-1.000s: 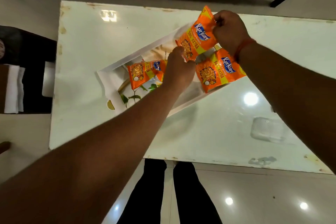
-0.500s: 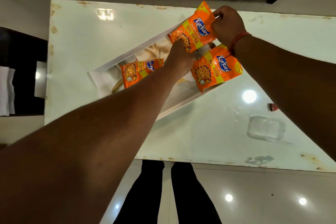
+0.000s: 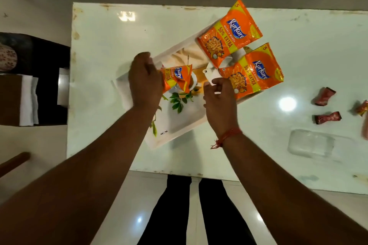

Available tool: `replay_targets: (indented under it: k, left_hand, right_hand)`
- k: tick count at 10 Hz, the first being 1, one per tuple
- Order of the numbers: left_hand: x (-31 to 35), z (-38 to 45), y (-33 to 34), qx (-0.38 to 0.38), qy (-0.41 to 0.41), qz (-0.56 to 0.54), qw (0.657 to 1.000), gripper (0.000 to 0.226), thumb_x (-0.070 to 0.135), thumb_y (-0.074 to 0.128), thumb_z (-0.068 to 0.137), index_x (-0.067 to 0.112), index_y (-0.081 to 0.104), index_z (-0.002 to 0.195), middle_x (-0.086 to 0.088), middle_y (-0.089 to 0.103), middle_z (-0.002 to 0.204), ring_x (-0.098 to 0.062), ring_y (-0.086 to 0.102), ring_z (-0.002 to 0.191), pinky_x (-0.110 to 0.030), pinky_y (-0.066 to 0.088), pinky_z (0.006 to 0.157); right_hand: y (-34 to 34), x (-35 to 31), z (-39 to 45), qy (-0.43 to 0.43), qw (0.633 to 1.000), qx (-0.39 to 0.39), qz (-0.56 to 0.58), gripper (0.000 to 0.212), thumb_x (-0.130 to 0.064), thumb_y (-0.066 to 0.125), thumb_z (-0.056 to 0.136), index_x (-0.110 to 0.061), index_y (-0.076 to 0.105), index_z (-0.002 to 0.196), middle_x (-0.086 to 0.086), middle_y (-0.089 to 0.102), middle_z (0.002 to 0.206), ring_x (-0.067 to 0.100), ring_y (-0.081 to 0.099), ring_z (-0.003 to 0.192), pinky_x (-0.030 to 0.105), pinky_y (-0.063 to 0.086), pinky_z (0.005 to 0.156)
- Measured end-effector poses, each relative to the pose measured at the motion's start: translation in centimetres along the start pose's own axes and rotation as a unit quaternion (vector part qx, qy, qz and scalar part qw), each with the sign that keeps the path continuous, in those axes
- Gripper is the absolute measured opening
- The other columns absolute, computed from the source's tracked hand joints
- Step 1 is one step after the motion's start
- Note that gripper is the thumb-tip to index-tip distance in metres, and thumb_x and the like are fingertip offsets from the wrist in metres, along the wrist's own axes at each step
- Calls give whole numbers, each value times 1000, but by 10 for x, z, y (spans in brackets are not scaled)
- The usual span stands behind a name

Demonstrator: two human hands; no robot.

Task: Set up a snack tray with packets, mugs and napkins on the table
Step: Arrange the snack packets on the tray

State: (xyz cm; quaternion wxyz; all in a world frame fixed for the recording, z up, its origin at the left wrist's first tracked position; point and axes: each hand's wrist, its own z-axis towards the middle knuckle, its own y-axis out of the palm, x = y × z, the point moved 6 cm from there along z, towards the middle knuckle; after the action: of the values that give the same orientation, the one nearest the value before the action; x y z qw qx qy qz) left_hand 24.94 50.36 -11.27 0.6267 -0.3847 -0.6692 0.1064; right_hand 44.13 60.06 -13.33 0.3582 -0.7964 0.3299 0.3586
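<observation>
White tray (image 3: 175, 133) lying askew on the worktop (image 3: 111, 45), left hand (image 3: 144, 79) gripping a small orange packet (image 3: 177, 79) over the tray's middle, right hand (image 3: 219, 101) hovering beside it with loose, empty fingers, two larger orange packets (image 3: 229, 34) on the tray's far end

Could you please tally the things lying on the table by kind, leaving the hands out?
Orange snack packets: 3
White tray: 1
Small red wrapped sweets: 3
Clear plastic container: 1
Total: 8
</observation>
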Motion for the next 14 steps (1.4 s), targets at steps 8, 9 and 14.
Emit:
replay_targets:
  k: [8, 9, 14]
  left_hand:
    - [-47, -25, 6, -82, -166, -9, 983, 20, 24, 38, 103, 20, 50, 87, -7, 65, 91, -26, 67, 85, -45, 59, 75]
    - [-42, -32, 14, -91, -161, -3, 983, 23, 26, 39, 104, 24, 48, 83, -8, 65, 93, -26, 67, 88, -43, 57, 76]
    - [-6, -53, 89, -236, -233, -92, 939, 15, 10, 49, 83, 19, 51, 71, -20, 62, 85, -31, 57, 78, -43, 51, 82]
  right_hand:
    - [-3, -16, 47, 53, 988, -98, -105, 19, -4, 59, 82, -18, 66, 72, 8, 67, 81, 33, 67, 86, 52, 57, 84]
    - [-16, -26, 53, 16, 986, -94, -136, 16, -7, 57, 84, -20, 67, 82, 6, 69, 93, 30, 67, 94, 48, 55, 89]
    - [-80, -55, 82, -160, 939, 11, -305, 22, -15, 52, 96, -12, 67, 112, 8, 66, 123, 25, 60, 115, 39, 47, 104]
